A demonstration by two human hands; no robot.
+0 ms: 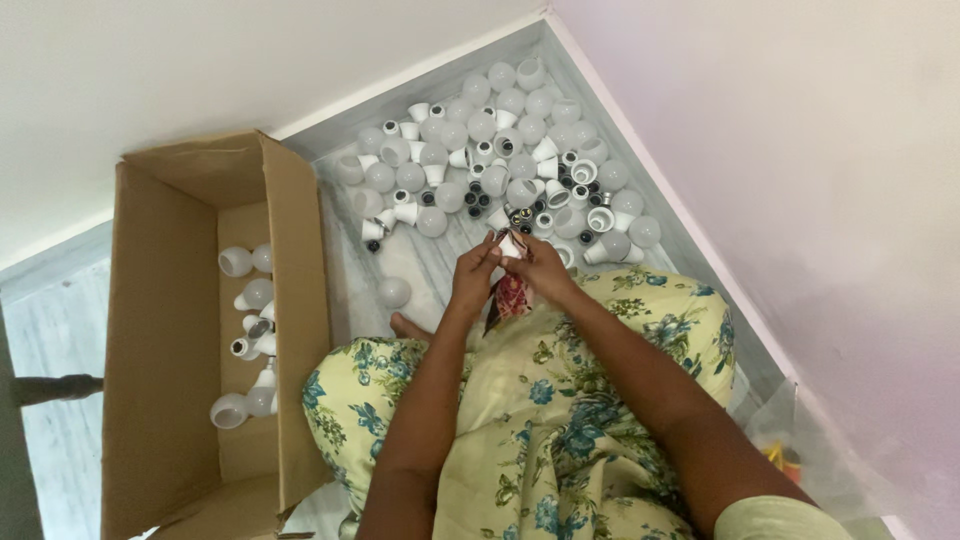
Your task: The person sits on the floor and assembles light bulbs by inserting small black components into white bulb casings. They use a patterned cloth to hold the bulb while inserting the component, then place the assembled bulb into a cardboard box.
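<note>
While both hands meet above the lap, left hand and right hand pinch 1 small white bulb part, fingers closed on it; a red patterned cloth hangs just below. Bulb pile fills the floor corner ahead. Cardboard box at left holds several bulbs; 1 loose bulb lies beside it.

To your left stands one package — an open cardboard box, plain brown, long and rectangular, resting on the pale floor against the wall. Its flaps are folded outward on all sides. Inside, along the wall nearest you, lie several white bulbs. You have no labels, signs or screens in view — only this box.
</note>
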